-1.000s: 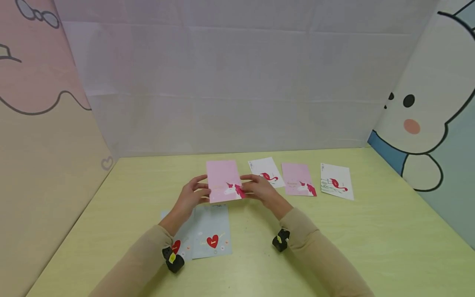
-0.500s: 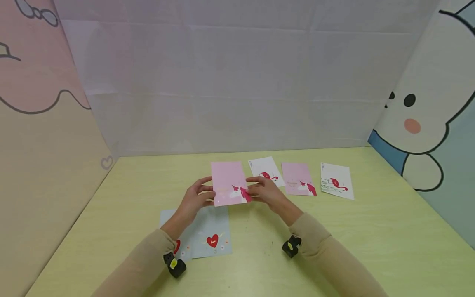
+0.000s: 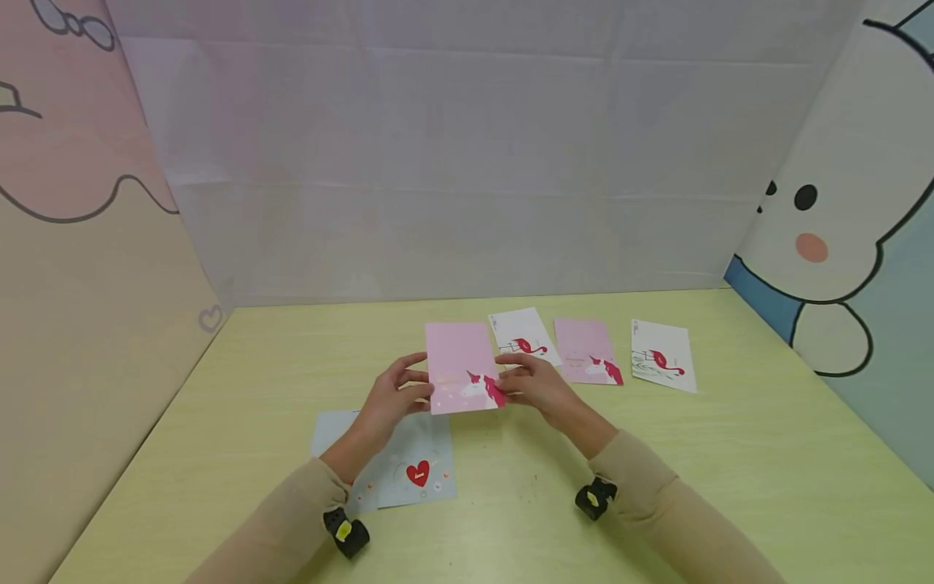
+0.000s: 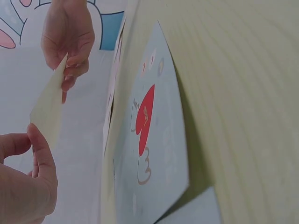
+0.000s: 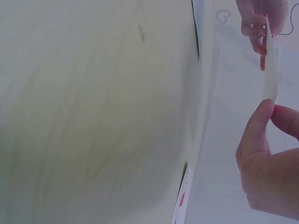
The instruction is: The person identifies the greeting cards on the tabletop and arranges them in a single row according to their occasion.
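Note:
Both hands hold a pink card (image 3: pixel 461 361) with a white and magenta unicorn at its lower right, raised above the table. My left hand (image 3: pixel 394 397) pinches its left edge, and my right hand (image 3: pixel 543 391) pinches its right edge. In the left wrist view the card (image 4: pixel 49 109) appears from its pale side, between the thumb and fingers of each hand. Below my left forearm lie two pale blue cards; the right one (image 3: pixel 419 458) bears a red heart, and the other (image 3: pixel 332 422) is partly hidden by the arm.
Behind and right of my right hand lie a white flamingo card (image 3: pixel 521 328), a pink unicorn card (image 3: pixel 584 349) and another white flamingo card (image 3: pixel 664 354). A white sheet (image 3: pixel 467 162) rises behind the yellow-green table (image 3: pixel 730 470), with printed panels at both sides.
Both hands have carried the held pink card to the right and slightly nearer. The cards on the table have stayed where they were.

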A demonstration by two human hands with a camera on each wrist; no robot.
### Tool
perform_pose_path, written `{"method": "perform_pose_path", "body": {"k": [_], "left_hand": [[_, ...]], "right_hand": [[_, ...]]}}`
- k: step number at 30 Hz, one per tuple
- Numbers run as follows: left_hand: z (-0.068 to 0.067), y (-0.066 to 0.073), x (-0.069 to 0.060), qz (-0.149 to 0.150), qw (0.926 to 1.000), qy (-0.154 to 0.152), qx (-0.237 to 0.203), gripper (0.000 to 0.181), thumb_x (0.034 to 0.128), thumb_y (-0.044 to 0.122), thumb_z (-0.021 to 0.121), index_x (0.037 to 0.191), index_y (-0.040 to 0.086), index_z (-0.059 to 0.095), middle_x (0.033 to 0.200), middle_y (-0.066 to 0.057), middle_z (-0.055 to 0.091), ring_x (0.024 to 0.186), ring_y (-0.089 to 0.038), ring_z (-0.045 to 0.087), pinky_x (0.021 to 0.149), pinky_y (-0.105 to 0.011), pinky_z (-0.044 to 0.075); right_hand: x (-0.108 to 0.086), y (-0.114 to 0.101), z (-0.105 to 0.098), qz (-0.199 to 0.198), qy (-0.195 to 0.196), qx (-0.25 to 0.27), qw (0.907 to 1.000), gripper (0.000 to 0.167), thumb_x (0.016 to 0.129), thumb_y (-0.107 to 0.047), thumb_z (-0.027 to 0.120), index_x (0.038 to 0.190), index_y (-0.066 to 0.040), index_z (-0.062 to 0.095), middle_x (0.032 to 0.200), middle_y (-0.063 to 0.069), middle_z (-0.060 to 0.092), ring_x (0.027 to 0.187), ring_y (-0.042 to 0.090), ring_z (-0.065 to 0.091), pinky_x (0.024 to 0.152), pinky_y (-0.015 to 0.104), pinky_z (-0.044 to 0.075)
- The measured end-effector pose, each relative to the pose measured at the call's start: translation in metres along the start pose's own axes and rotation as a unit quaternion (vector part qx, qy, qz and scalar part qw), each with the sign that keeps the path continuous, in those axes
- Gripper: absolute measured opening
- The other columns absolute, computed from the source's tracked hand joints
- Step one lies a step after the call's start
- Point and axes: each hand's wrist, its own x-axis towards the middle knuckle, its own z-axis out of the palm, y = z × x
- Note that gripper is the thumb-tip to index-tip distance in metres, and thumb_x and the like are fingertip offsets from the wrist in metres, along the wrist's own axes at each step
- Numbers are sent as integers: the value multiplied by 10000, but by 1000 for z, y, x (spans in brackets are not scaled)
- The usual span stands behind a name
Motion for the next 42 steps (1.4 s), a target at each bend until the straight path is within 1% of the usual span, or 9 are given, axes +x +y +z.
{"method": "perform_pose_path", "body": {"k": [5,12,20,25,29,35,42], "left_hand": [[5,-1,-5,0,9999,-106,-61,484,826,-18,568,1274,99,425,984,-143,535,763,-230,566,685,-327,510],[10,-4,-10,-26,9996,-282,62,529,824,-10,581,1304,113,394,974,-139,538,742,-237,575,692,-335,511],[15,-3,-16,20,9985,-532,147,559,822,-1,587,1325,104,368,974,-148,529,737,-239,583,680,-337,513],[19,-1,-20,88,9977,-608,281,522,826,3,586,1304,68,386,946,-144,539,728,-222,584,656,-328,517],[22,-1,-22,56,9975,-657,248,515,820,11,600,1291,67,399,925,-139,547,711,-222,588,660,-327,517],[26,-2,-26,82,9962,-858,129,560,807,8,615,1309,59,371,906,-136,551,676,-214,590,663,-333,517],[28,-3,-29,108,9942,-1044,233,576,805,-3,614,1316,17,349,900,-137,559,671,-211,599,653,-342,520]], "right_hand": [[-8,2,-5,20,-20,-31,10000,364,837,-11,571,1193,-12,496,941,136,559,789,199,579,758,335,489],[-18,3,-10,14,-85,-262,9996,420,836,-26,577,1241,-39,467,982,140,547,802,201,569,762,338,488],[-28,4,-18,-50,-264,-210,9994,445,840,-14,566,1266,-17,438,953,145,537,792,198,563,756,337,490],[-34,8,-24,-89,-299,-220,9993,423,842,-19,562,1248,4,444,952,143,540,802,206,570,757,338,490],[-38,10,-27,-130,-322,-211,9992,408,844,-22,560,1234,8,448,950,141,536,806,210,572,758,338,490],[-45,12,-31,-195,-306,-310,9989,439,831,-17,575,1247,-4,437,949,145,533,818,224,565,752,344,492],[-51,13,-35,-110,-343,-385,9986,464,825,-17,582,1262,-3,426,963,151,524,827,228,560,748,347,494]]}}
